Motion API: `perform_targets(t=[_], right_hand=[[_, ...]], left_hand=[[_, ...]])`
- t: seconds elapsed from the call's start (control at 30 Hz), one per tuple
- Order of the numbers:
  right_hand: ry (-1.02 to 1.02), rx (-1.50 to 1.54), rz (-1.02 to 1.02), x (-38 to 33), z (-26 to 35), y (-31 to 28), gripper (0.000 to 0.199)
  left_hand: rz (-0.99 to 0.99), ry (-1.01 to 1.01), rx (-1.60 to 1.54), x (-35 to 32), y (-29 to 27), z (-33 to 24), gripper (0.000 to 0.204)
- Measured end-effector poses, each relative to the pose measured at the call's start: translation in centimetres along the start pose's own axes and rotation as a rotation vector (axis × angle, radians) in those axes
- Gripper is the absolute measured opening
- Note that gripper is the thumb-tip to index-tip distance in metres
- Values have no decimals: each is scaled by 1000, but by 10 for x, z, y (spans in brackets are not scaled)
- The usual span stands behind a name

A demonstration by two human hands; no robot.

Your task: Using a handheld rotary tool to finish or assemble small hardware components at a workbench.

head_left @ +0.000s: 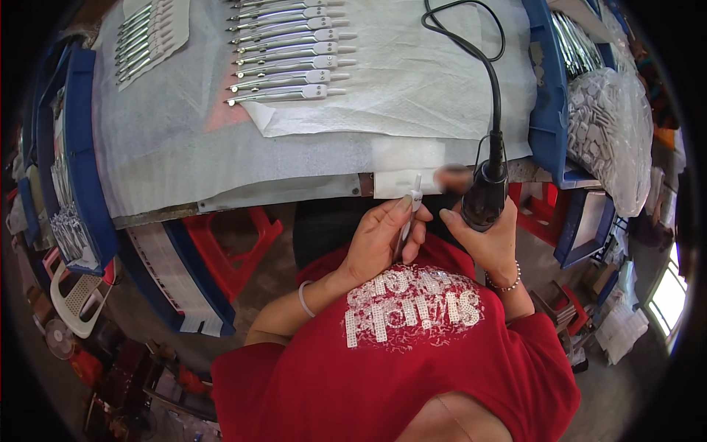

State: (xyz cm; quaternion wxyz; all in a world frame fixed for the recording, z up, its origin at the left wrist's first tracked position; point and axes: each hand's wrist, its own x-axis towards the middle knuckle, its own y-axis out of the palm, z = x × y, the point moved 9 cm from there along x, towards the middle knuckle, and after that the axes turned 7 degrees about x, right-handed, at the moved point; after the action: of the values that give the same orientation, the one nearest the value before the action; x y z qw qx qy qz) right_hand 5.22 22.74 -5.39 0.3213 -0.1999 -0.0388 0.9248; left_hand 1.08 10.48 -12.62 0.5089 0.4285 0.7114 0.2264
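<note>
- The left hand (pixel 381 239) hides part of the compass (pixel 417 197) from us.
- We see a blurred finger (pixel 453 177) on the right hand (pixel 495 243).
- We lose the black cable (pixel 496 103) past the top edge.

A pale covering (pixel 162 155) spreads over the worktable (pixel 530 172), bearing a white sheet (pixel 405 103) with silver compasses (pixel 294 62), a smaller sheet (pixel 181 18) with slim metal pieces (pixel 147 37) and, seemingly, a black cord (pixel 495 85).

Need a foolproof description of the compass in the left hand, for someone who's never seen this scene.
Find the pale-covered worktable across the top, then the left hand just below its near edge. The compass sticks up past that thumb, white head toward the table. Unlike the lined-up compasses lying sideways on the table, it's held in a hand.
</note>
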Motion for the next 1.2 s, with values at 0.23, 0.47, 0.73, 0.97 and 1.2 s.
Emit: perform_targets(t=[0.23, 0.47, 0.73, 0.97, 1.2], right_hand=[[25, 30, 3, 2, 1, 2, 43], [-8, 196, 161, 17, 22, 28, 44], [47, -127, 216, 35, 22, 36, 36], [-144, 130, 85, 18, 47, 16, 44], [-859, 387, 432, -13, 128, 27, 51]], left_hand=[[8, -23, -180, 4, -11, 1, 35], [-37, -37, -108, 3, -15, 1, 36], [-78, -8, -104, 2, -15, 2, 34], [-211, 39, 129, -5, -20, -4, 30], [-208, 53, 158, -4, -22, -6, 20]])
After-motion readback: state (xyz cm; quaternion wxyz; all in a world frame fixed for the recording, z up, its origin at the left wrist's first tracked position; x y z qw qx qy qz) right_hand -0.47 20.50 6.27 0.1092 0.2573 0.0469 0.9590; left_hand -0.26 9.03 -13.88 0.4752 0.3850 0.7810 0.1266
